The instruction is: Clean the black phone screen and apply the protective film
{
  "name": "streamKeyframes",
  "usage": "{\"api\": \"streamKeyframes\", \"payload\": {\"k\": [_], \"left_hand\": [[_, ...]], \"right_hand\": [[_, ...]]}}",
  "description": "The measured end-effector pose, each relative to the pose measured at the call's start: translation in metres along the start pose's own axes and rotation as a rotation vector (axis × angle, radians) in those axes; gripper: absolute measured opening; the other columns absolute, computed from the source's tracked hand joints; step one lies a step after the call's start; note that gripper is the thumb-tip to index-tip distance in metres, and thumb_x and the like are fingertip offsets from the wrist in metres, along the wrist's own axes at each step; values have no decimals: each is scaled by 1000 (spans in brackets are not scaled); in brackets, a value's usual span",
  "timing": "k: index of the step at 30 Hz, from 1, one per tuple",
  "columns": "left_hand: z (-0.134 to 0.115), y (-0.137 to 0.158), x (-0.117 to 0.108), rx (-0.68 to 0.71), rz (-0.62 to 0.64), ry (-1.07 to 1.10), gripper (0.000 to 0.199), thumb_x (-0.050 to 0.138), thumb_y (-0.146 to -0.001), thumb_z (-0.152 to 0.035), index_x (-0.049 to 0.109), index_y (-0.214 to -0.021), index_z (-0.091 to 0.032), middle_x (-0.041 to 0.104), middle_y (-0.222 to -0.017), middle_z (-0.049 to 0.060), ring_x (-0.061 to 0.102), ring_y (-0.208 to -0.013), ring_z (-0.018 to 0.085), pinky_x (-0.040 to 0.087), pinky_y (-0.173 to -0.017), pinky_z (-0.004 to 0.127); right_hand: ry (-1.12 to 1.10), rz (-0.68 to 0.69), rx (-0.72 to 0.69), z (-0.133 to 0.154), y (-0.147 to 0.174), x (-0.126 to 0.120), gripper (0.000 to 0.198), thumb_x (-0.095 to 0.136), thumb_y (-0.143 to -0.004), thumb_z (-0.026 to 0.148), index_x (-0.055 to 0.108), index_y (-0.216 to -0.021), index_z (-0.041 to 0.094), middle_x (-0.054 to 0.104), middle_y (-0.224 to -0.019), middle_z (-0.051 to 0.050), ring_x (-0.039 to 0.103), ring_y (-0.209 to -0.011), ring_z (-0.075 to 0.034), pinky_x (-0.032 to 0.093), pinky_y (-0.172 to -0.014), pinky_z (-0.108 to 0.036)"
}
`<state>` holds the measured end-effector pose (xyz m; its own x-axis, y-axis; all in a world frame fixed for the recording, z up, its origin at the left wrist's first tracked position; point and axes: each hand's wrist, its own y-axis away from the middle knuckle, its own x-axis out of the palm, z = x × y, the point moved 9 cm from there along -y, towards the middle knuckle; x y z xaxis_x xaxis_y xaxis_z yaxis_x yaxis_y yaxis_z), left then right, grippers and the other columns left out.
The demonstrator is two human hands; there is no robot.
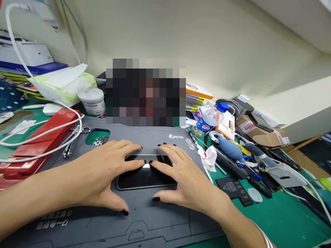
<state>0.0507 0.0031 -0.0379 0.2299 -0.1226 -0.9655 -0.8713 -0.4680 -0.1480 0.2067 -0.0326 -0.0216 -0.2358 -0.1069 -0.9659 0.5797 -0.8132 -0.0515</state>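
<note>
A black smartphone [142,179] with a pale metal edge lies flat on a grey work mat [144,215]. From the left, my left hand [111,168] rests over the phone's left end, fingers spread and a fingertip on the glass. Across from it, my right hand [178,172] spreads over the right end, with a finger touching the glass near the middle. Both thumbs are stretched out in front of the phone's near edge. Neither hand has anything in its grasp. The phone's ends are partly hidden under the hands.
On the left lie a red tool [49,137], a looping white cable [41,132] and a paste tub [91,100]. Right of the mat are a soda bottle [209,120], a blue air blower [230,148], a flat black battery [232,189] and several tools. A pixelated block covers the back middle.
</note>
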Motion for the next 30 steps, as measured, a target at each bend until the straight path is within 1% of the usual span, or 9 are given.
{"api": "streamKeyframes", "payload": {"k": [2, 4, 8, 10, 13, 17, 23, 26, 30], "left_hand": [[7, 1, -6, -25, -34, 12, 92, 93, -65, -67, 63, -144, -29, 63, -149, 19, 66, -127, 44, 60, -99, 58], [14, 1, -13, -55, -82, 34, 92, 92, -67, -63, 60, -147, -30, 64, -149, 17, 67, -125, 40, 60, -100, 51], [18, 2, -17, -85, -119, 69, 79, 93, -68, -52, 65, -138, -29, 69, -140, 11, 70, -119, 35, 60, -99, 45], [17, 2, -14, -106, -96, 65, 75, 93, -66, -48, 67, -134, -30, 71, -138, 10, 70, -118, 35, 60, -97, 44], [15, 4, -10, -127, -66, 56, 70, 93, -65, -44, 69, -129, -28, 72, -135, 10, 70, -117, 36, 61, -95, 45], [17, 4, -10, -130, -57, 61, 64, 90, -67, -44, 71, -125, -25, 73, -133, 11, 70, -116, 36, 60, -98, 47], [19, 3, -7, -113, -38, 55, 55, 87, -70, -48, 74, -118, -26, 73, -133, 11, 71, -114, 37, 62, -92, 48], [21, 3, -6, -83, -18, 65, 54, 85, -73, -49, 74, -121, -27, 73, -133, 11, 72, -112, 36, 62, -94, 48], [25, 5, -2, -30, 38, 39, 57, 81, -79, -49, 70, -131, -28, 71, -138, 12, 72, -115, 36, 63, -96, 47]], "right_hand": [[-36, -36, 31, -13, 7, -7, 62, 83, -89, 45, 64, -142, 18, 53, -159, -24, 48, -150, -42, 46, -119, -65], [-84, -105, 81, -30, 15, -17, 49, 73, -93, 30, 62, -139, 19, 54, -158, -22, 50, -149, -37, 48, -118, -59], [-152, -229, 160, -55, 25, -37, 20, 60, -90, 14, 66, -106, 24, 64, -143, -16, 62, -137, -31, 55, -111, -53], [-167, -244, 160, -57, 26, -39, 16, 60, -88, 12, 66, -96, 25, 67, -134, -13, 66, -128, -30, 56, -107, -52], [-202, -207, 125, -50, 23, -34, 15, 62, -89, 12, 67, -92, 26, 69, -126, -10, 69, -120, -28, 57, -103, -48], [-258, -185, 121, -47, 21, -31, 17, 64, -89, 8, 67, -91, 25, 68, -126, -10, 67, -121, -27, 55, -103, -47], [-322, -115, 117, -50, 19, -22, 22, 69, -82, 2, 66, -78, 23, 68, -120, -8, 68, -117, -25, 55, -102, -45], [-346, -74, 127, -54, 16, -16, 21, 71, -84, 3, 68, -77, 23, 68, -122, -8, 68, -120, -26, 53, -105, -46], [-367, -93, 160, -63, 11, -14, 20, 71, -87, 4, 67, -77, 22, 68, -121, -8, 67, -118, -25, 51, -107, -48]]}}
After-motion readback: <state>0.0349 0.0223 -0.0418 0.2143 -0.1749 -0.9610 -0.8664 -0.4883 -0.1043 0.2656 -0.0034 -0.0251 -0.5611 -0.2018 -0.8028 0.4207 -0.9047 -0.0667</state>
